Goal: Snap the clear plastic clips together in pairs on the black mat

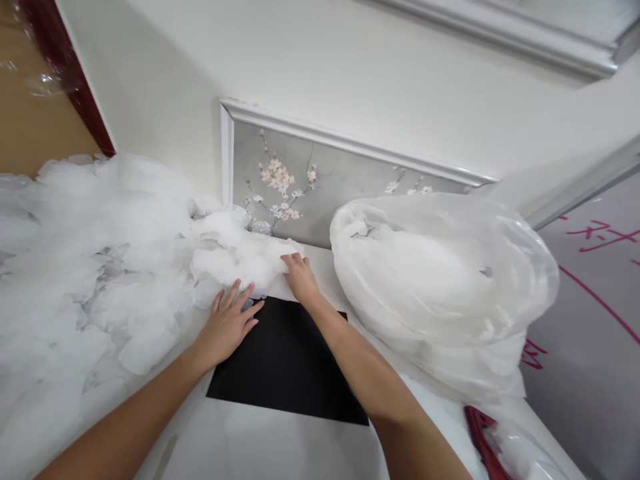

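A loose heap of thin, white, translucent pieces (240,257) lies at the near end of a much larger pile. My left hand (227,327) is open, fingers spread, palm down over the left edge of a black rectangular sheet (290,363), with its fingertips by the heap. Small clear pieces (249,303) show beside those fingertips. At the heap's right end, my right hand (300,277) has its fingers curled around the edge of the white pieces. Its forearm crosses above the sheet's right part.
The large white pile (100,267) covers the left side. A clear plastic bag (445,300) stuffed with white pieces stands at right. Behind is a framed blossom picture (320,180). A red-handled tool (480,433) lies lower right, near a whiteboard (590,333) with red writing.
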Motion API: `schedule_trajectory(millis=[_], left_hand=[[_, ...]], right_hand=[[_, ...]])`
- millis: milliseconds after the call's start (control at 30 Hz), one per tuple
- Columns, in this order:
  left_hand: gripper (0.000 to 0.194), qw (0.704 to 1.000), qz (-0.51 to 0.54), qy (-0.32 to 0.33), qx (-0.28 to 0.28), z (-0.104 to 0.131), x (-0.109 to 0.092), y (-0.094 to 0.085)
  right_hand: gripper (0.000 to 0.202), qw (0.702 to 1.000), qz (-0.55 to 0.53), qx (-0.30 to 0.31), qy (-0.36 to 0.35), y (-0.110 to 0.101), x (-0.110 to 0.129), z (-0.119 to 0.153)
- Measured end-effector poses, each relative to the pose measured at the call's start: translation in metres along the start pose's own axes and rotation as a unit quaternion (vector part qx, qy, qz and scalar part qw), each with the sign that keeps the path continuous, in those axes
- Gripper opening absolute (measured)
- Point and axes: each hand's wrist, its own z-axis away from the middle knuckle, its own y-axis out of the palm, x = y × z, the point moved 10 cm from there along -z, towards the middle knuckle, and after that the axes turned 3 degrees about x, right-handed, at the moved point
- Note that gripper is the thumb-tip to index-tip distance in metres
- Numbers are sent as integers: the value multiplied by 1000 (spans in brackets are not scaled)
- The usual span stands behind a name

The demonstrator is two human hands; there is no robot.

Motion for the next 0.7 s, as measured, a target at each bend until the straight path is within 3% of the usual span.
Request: schedule_trajectory(millis=[167,300,367,433,500,567,633,700], left_hand=[[29,997,-12,-39,-72,-1,4,-27],[23,992,38,-49,-111,-5,-4,-57],[21,988,122,-37,-93,-6,-10,-59],[21,971,233,-22,-41,-7,-20,-47],[25,952,305,-18,21,-6,-31,-28],[31,951,307,0,47,-5,-41,-16],[30,962,272,25,29,-5,-49,-17],[29,972,229,51,-11,-7,-56,-26]], right_hand=[[45,991,2,-47,-128,-11,24,64],[85,987,-75,43,-135,18,13,113],[100,976,-161,28,-143,22,1,128],[105,952,-282,-4,-124,22,-19,135],[94,921,-383,-17,-63,28,-42,138],[58,904,-426,-42,8,31,-63,141],[24,902,-420,-76,70,30,-80,146],[24,899,-412,-94,113,26,-90,150]])
